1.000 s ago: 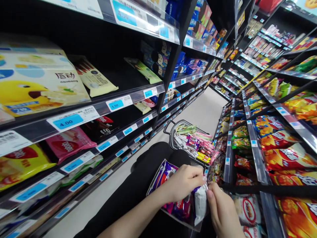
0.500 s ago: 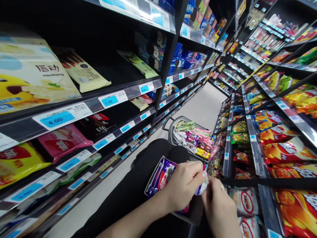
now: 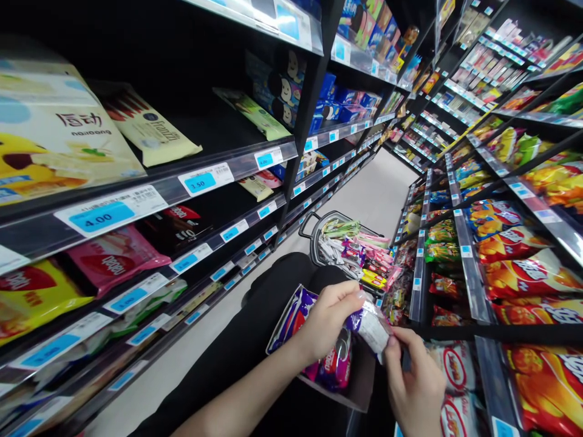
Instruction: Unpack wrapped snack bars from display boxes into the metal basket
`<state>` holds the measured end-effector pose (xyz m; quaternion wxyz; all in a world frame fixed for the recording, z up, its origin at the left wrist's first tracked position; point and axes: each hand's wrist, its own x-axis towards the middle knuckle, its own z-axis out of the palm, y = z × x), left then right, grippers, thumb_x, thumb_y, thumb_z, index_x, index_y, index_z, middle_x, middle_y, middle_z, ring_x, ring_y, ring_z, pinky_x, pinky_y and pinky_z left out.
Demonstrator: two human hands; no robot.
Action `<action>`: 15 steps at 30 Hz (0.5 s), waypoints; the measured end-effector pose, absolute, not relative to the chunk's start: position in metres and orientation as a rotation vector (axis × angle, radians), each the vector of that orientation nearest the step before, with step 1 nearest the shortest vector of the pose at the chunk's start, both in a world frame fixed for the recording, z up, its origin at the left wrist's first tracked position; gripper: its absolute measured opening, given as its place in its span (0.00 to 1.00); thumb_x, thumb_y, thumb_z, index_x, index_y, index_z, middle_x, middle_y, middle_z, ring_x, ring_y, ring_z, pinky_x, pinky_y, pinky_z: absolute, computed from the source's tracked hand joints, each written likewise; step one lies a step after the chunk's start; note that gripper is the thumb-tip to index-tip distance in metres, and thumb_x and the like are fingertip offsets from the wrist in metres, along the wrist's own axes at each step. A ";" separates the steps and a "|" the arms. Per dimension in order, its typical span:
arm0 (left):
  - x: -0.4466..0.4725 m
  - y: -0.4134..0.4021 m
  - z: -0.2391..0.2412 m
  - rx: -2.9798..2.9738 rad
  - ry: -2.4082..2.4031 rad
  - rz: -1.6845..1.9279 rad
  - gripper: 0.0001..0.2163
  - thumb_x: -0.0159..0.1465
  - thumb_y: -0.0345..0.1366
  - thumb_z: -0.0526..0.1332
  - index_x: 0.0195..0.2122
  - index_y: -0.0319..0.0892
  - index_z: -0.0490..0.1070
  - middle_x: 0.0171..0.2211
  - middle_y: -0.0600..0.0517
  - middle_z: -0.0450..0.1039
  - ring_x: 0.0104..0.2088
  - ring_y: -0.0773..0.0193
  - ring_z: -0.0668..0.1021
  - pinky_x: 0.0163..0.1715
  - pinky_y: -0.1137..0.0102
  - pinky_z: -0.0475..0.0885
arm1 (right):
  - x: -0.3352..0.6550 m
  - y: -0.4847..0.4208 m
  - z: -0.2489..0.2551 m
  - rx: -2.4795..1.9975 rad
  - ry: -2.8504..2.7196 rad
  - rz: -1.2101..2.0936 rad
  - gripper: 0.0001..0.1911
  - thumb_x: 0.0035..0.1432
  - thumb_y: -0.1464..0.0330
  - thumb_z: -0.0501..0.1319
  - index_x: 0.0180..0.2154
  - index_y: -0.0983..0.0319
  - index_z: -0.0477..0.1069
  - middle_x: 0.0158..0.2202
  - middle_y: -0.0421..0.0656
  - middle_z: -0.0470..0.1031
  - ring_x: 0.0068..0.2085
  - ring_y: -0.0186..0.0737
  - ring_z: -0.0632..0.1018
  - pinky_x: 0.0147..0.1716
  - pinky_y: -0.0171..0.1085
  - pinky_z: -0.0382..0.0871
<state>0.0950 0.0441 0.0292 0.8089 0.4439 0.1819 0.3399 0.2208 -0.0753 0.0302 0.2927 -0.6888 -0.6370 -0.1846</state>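
Note:
Between my hands is a purple-and-silver snack packet (image 3: 372, 328), its pale printed back turned up. My left hand (image 3: 331, 317) pinches the upper left end, and my right hand (image 3: 413, 373) grips the lower right end between thumb and fingers. Below them an open cardboard box (image 3: 362, 388) rests on my lap. Several purple snack packets (image 3: 336, 364) with red labels lie in it, partly covered by my left hand and forearm.
A shopping basket (image 3: 314, 243) full of colourful packets stands on the aisle floor (image 3: 371, 182) past my knees. Shelves with price tags (image 3: 109, 212) run close along the left. On the right, racks hold snack bags (image 3: 523, 276).
My hands have moved apart, the right one down and to the right. More of the packet's pale back now shows between them, and more packets in the box are visible.

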 end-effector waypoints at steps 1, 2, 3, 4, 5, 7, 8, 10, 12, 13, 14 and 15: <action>0.096 0.044 0.029 0.922 0.384 0.725 0.16 0.61 0.43 0.57 0.21 0.41 0.54 0.20 0.59 0.54 0.23 0.71 0.57 0.24 0.72 0.52 | 0.222 -0.076 0.031 -1.841 -1.724 -0.473 0.09 0.67 0.69 0.51 0.37 0.61 0.68 0.28 0.42 0.76 0.24 0.35 0.77 0.25 0.31 0.67; 0.096 0.044 0.029 0.911 0.382 0.722 0.16 0.61 0.43 0.57 0.21 0.41 0.54 0.20 0.59 0.54 0.23 0.71 0.57 0.24 0.72 0.52 | 0.223 -0.076 0.030 -1.854 -1.752 -0.461 0.09 0.67 0.69 0.50 0.37 0.61 0.67 0.28 0.42 0.77 0.25 0.35 0.77 0.25 0.31 0.68; 0.097 0.043 0.029 0.917 0.383 0.715 0.16 0.61 0.43 0.57 0.21 0.41 0.54 0.20 0.59 0.54 0.23 0.71 0.56 0.24 0.72 0.52 | 0.224 -0.077 0.030 -1.875 -1.777 -0.456 0.09 0.68 0.68 0.50 0.37 0.61 0.67 0.29 0.42 0.77 0.25 0.35 0.78 0.25 0.31 0.68; 0.097 0.043 0.028 0.935 0.385 0.706 0.16 0.61 0.42 0.57 0.21 0.41 0.54 0.20 0.59 0.54 0.23 0.71 0.56 0.24 0.72 0.51 | 0.225 -0.078 0.029 -1.898 -1.797 -0.454 0.10 0.68 0.67 0.50 0.37 0.62 0.67 0.28 0.42 0.77 0.25 0.36 0.78 0.24 0.32 0.68; 0.097 0.042 0.028 0.962 0.391 0.698 0.16 0.61 0.42 0.56 0.21 0.41 0.54 0.20 0.59 0.53 0.23 0.71 0.56 0.24 0.72 0.51 | 0.227 -0.079 0.027 -1.922 -1.815 -0.439 0.10 0.67 0.66 0.50 0.37 0.62 0.68 0.28 0.42 0.77 0.25 0.36 0.79 0.24 0.32 0.68; 0.097 0.041 0.027 1.020 0.410 0.686 0.16 0.61 0.41 0.56 0.21 0.42 0.53 0.20 0.59 0.51 0.23 0.70 0.56 0.24 0.72 0.50 | 0.231 -0.081 0.025 -1.957 -1.844 -0.342 0.10 0.67 0.65 0.51 0.37 0.61 0.68 0.26 0.40 0.77 0.23 0.36 0.78 0.23 0.31 0.69; 0.097 0.040 0.027 1.043 0.415 0.681 0.16 0.62 0.41 0.56 0.21 0.42 0.53 0.20 0.59 0.51 0.23 0.70 0.56 0.24 0.72 0.50 | 0.232 -0.082 0.024 -1.966 -1.850 -0.269 0.09 0.67 0.66 0.51 0.37 0.61 0.68 0.26 0.40 0.77 0.23 0.36 0.78 0.23 0.31 0.68; 0.096 0.041 0.028 1.066 0.417 0.678 0.16 0.62 0.41 0.56 0.21 0.42 0.53 0.20 0.59 0.50 0.24 0.70 0.57 0.25 0.72 0.50 | 0.235 -0.084 0.025 -1.958 -1.838 -0.152 0.07 0.66 0.67 0.53 0.39 0.61 0.68 0.26 0.39 0.77 0.24 0.35 0.78 0.22 0.30 0.68; 0.095 0.043 0.028 1.059 0.410 0.672 0.16 0.62 0.41 0.56 0.21 0.42 0.53 0.21 0.59 0.51 0.24 0.70 0.57 0.25 0.72 0.50 | 0.236 -0.085 0.027 -1.909 -1.823 -0.132 0.06 0.65 0.69 0.53 0.40 0.60 0.68 0.28 0.40 0.76 0.25 0.35 0.78 0.23 0.29 0.68; 0.094 0.045 0.029 1.037 0.402 0.671 0.16 0.61 0.41 0.56 0.21 0.41 0.53 0.21 0.59 0.52 0.24 0.71 0.57 0.25 0.72 0.51 | 0.235 -0.085 0.027 -1.874 -1.826 -0.135 0.06 0.65 0.70 0.53 0.39 0.60 0.68 0.28 0.40 0.76 0.26 0.34 0.78 0.25 0.29 0.68; 0.094 0.046 0.029 1.003 0.388 0.669 0.15 0.61 0.41 0.57 0.21 0.41 0.54 0.21 0.59 0.52 0.23 0.71 0.56 0.24 0.72 0.51 | 0.235 -0.085 0.028 -1.839 -1.831 -0.139 0.06 0.65 0.72 0.53 0.39 0.60 0.68 0.29 0.40 0.75 0.27 0.34 0.77 0.26 0.30 0.68; 0.093 0.048 0.029 0.958 0.371 0.668 0.15 0.60 0.41 0.57 0.21 0.41 0.54 0.20 0.59 0.53 0.23 0.71 0.56 0.24 0.72 0.51 | 0.235 -0.086 0.028 -1.809 -1.836 -0.137 0.06 0.65 0.73 0.52 0.39 0.60 0.68 0.29 0.40 0.74 0.27 0.34 0.76 0.27 0.30 0.67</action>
